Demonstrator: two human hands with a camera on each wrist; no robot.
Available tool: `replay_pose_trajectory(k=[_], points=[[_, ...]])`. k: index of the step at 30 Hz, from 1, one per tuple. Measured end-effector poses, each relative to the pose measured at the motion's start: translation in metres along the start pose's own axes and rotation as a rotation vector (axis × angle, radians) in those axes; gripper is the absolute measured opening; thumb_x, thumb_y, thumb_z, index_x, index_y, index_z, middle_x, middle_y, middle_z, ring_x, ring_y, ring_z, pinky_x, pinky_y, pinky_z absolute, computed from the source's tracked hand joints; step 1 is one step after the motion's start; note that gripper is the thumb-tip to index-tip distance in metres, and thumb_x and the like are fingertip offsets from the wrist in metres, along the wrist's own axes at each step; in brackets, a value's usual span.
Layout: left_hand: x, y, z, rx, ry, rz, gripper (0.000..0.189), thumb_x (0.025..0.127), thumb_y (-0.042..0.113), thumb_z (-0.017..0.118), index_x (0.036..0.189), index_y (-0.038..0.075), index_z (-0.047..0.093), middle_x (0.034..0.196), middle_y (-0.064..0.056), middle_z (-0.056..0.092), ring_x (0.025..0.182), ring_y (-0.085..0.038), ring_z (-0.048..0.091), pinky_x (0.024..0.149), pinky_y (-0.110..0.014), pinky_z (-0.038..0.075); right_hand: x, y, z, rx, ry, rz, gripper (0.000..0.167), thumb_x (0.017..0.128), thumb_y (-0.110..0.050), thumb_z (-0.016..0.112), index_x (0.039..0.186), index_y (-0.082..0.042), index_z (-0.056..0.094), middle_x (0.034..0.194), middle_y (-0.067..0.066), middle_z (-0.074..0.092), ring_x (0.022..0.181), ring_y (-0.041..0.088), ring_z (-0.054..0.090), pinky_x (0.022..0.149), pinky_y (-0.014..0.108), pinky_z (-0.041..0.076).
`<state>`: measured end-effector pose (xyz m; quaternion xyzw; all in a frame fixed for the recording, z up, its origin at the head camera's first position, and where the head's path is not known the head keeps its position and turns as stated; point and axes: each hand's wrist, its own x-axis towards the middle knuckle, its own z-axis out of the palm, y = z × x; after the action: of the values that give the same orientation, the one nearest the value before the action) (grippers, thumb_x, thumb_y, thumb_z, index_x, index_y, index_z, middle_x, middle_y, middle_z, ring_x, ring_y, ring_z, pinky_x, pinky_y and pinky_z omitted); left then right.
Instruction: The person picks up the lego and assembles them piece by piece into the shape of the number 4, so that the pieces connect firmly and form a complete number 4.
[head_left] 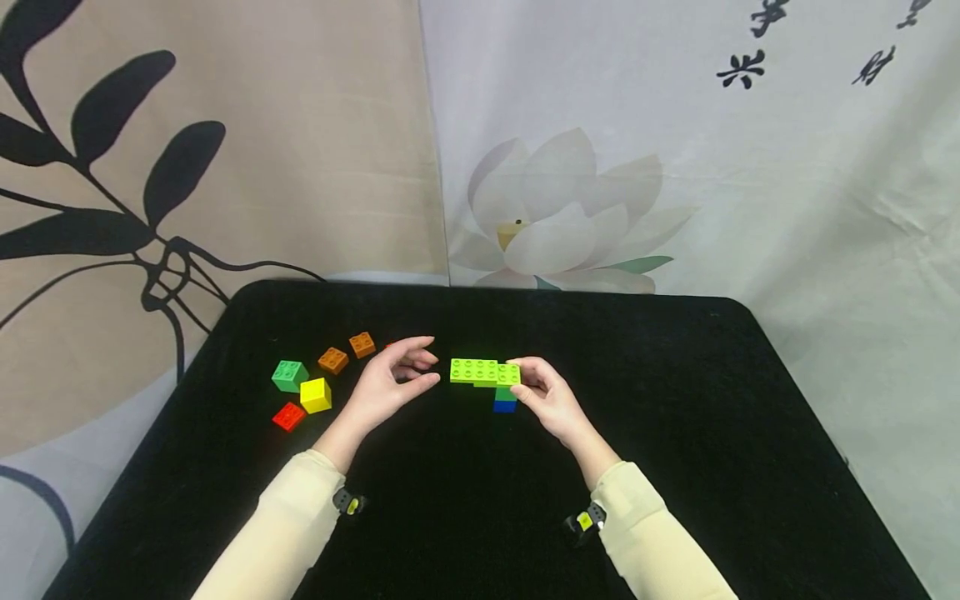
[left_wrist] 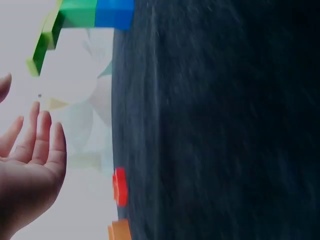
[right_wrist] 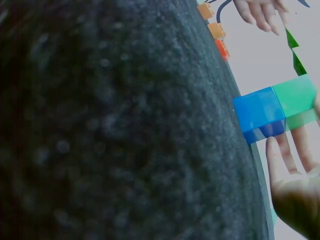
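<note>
My right hand [head_left: 553, 402] grips the right end of a built piece of toy building bricks, fingers behind and thumb in front. Lime green bricks [head_left: 474, 372] with studs on top stretch out to the left. Under their right end sit a green brick [right_wrist: 295, 96] and a blue brick [right_wrist: 260, 114], stacked in a column. In the right wrist view, fingertips touch the side of the blue brick. Just left of the lime end is my left hand [head_left: 386, 387], holding nothing, its fingers loosely bent and thumb apart. A gap separates it from the bricks.
Loose bricks lie at the left of the black table [head_left: 637, 350]: a green one [head_left: 289, 376], a yellow one [head_left: 316, 395], a red one [head_left: 288, 417] and two orange ones [head_left: 333, 360]. Another red brick [left_wrist: 120, 187] is mostly hidden behind my left hand in the head view.
</note>
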<state>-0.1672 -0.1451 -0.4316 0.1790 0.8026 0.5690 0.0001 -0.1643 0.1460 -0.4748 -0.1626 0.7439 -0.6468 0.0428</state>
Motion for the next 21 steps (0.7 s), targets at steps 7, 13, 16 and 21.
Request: replay_pose_trajectory(k=[7,13,16,21], points=[[-0.018,-0.007,-0.028,0.030,0.061,-0.028,0.048,0.092,0.009,0.071,0.135,0.002,0.054,0.118,-0.016,0.066,0.105,-0.031,0.061,0.090,-0.033,0.052,0.000,0.000,0.000,0.009,-0.001,0.003,0.034,0.096,-0.006,0.063,0.129,-0.001,0.056,0.119,0.020,0.060,0.109,0.032,0.058,0.091,0.025,0.051],[-0.034,-0.014,-0.055,0.100,0.107,-0.033,0.045,0.092,0.010,0.071,0.133,0.004,0.056,0.115,-0.015,0.067,0.101,-0.029,0.063,0.085,-0.019,0.050,0.000,-0.001,0.001,0.019,-0.002,-0.002,0.034,0.096,-0.005,0.063,0.129,0.000,0.055,0.119,0.021,0.060,0.110,0.033,0.058,0.091,0.025,0.051],[-0.045,-0.016,-0.067,0.143,0.152,-0.044,0.044,0.093,0.012,0.070,0.134,0.004,0.055,0.115,-0.015,0.067,0.101,-0.024,0.063,0.085,-0.018,0.049,0.000,-0.001,0.000,0.017,-0.002,-0.004,0.034,0.096,-0.006,0.064,0.129,0.000,0.056,0.119,0.021,0.060,0.109,0.032,0.058,0.091,0.025,0.051],[-0.065,-0.019,-0.086,0.190,0.244,-0.066,0.044,0.095,0.015,0.067,0.135,0.002,0.054,0.117,-0.017,0.065,0.103,-0.012,0.061,0.085,-0.013,0.047,0.000,0.000,-0.001,0.008,0.002,-0.008,0.035,0.095,-0.005,0.064,0.129,0.000,0.056,0.119,0.021,0.061,0.108,0.032,0.058,0.091,0.024,0.051]])
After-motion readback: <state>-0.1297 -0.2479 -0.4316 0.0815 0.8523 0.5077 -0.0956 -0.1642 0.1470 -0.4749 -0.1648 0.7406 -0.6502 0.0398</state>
